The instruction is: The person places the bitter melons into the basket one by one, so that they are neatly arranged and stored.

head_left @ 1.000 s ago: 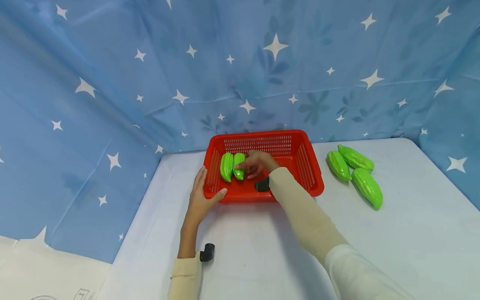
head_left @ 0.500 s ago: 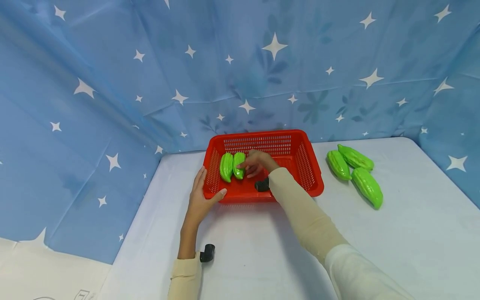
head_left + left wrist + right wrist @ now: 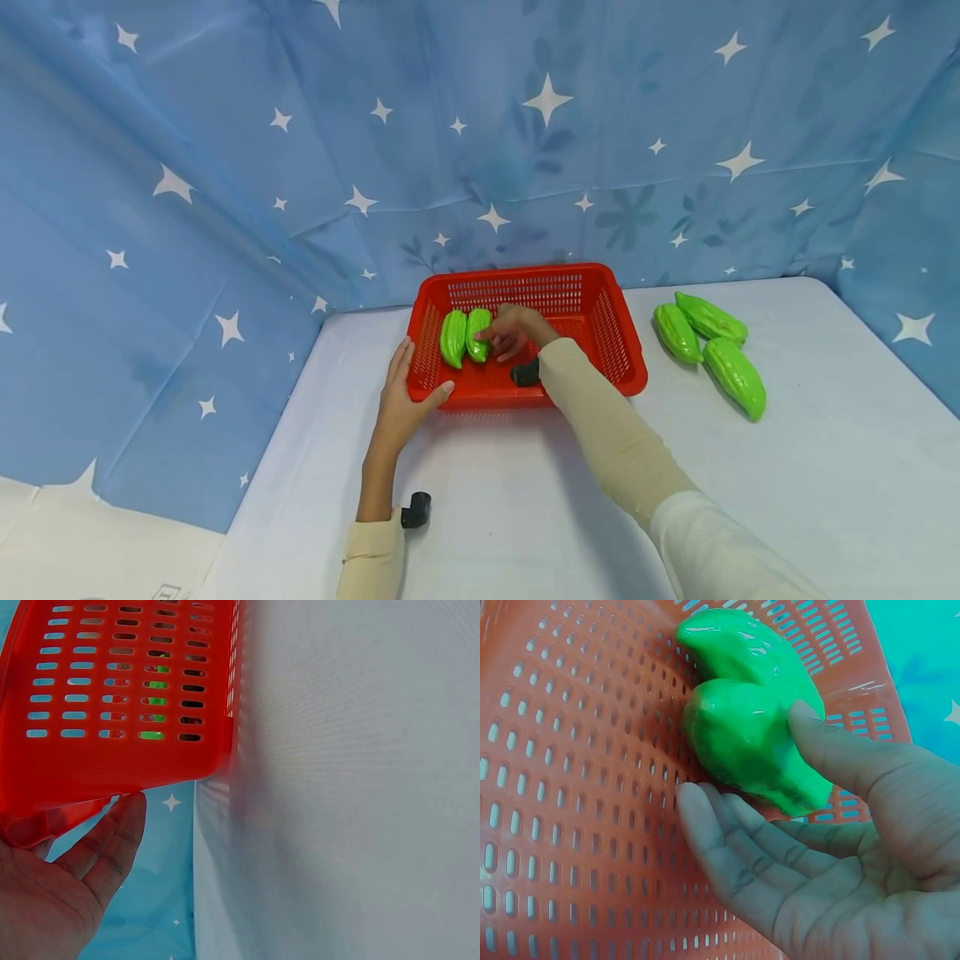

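A red plastic basket (image 3: 525, 273) with slotted walls stands at the back of the table. Two glossy green bitter melons lie side by side in its left part: the left bitter melon (image 3: 453, 339) and the right bitter melon (image 3: 478, 323). My left hand (image 3: 401, 404) spans the basket's front left corner, its fingers straight along the rim. My right hand (image 3: 517, 329) is inside the basket, beside the right bitter melon. In the right wrist view its thumb (image 3: 840, 754) rests on the nearer bitter melon (image 3: 739, 735), while the other fingers lie loosely bent below it.
Three more bitter melons (image 3: 735, 375) lie in a cluster on the white tabletop (image 3: 825, 467), right of the basket. A blue star-patterned curtain (image 3: 450, 150) rises behind the table and along its left side. Each sleeve carries a black wrist camera (image 3: 416, 510).
Both hands keep their places at the basket, and the bitter melons stay where they were. Only the head view has tipped slightly, so the scene sits a little lower.
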Demonstrator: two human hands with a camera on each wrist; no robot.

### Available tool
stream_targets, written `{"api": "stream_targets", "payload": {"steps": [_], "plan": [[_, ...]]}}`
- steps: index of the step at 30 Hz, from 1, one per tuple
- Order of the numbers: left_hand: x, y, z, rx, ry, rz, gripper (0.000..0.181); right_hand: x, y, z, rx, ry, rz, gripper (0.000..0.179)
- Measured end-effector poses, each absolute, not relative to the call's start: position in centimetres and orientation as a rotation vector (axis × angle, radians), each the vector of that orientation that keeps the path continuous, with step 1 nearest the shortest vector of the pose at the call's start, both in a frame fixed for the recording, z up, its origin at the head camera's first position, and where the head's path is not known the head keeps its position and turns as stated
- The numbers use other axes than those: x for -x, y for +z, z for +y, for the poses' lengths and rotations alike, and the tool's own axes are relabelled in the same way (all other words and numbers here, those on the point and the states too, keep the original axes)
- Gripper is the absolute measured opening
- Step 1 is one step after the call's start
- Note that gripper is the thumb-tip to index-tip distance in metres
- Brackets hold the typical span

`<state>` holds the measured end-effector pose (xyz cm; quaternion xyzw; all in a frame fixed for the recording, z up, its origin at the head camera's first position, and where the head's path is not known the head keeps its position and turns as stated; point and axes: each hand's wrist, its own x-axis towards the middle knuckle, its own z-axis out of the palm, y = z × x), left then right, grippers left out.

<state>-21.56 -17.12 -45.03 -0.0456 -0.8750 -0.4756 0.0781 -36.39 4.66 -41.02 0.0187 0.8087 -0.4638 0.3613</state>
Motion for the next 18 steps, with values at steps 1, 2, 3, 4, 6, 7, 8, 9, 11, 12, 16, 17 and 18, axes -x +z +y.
{"api": "stream_targets", "payload": {"steps": [1,2,3,4,6,7,8,9,11,12,16,17,18], "plan": [[21.53,-45.03,-17.12,0.136,-1.425,-2.619,0.1,36.34,-41.02,4.71,-0.045,-1.197,2.083,0.036],[21.52,-45.05,-17.12,0.138,-1.424,-2.619,0.1,36.31,-41.04,4.75,-0.043,-1.2,2.081,0.035],[21.52,-45.07,-17.11,0.139,-1.424,-2.617,0.1,36.28,-41.06,4.79,-0.043,-1.205,2.078,0.034],[21.52,-45.08,-17.1,0.14,-1.422,-2.617,0.1,36.25,-41.08,4.81,-0.041,-1.209,2.073,0.033],[21.5,-45.12,-17.09,0.144,-1.417,-2.616,0.1,36.18,-41.1,4.86,-0.041,-1.214,2.068,0.031],[21.49,-45.14,-17.09,0.144,-1.413,-2.616,0.1,36.17,-41.1,4.88,-0.039,-1.214,2.065,0.03],[21.49,-45.16,-17.08,0.145,-1.41,-2.617,0.1,36.17,-41.1,4.89,-0.038,-1.214,2.062,0.03],[21.48,-45.17,-17.07,0.143,-1.409,-2.618,0.1,36.16,-41.09,4.91,-0.037,-1.214,2.057,0.029],[21.46,-45.18,-17.06,0.14,-1.407,-2.619,0.1,36.15,-41.02,4.97,-0.031,-1.211,2.053,0.028],[21.46,-45.17,-17.05,0.138,-1.407,-2.619,0.099,36.14,-40.96,5.0,-0.026,-1.209,2.05,0.028],[21.48,-45.16,-17.05,0.13,-1.408,-2.619,0.099,36.06,-40.65,5.16,-0.012,-1.191,2.045,0.03],[21.48,-45.15,-17.05,0.13,-1.408,-2.619,0.099,36.06,-40.56,5.22,-0.014,-1.189,2.042,0.031],[21.48,-45.15,-17.04,0.131,-1.407,-2.619,0.099,36.08,-40.49,5.31,-0.018,-1.185,2.041,0.034]]}}
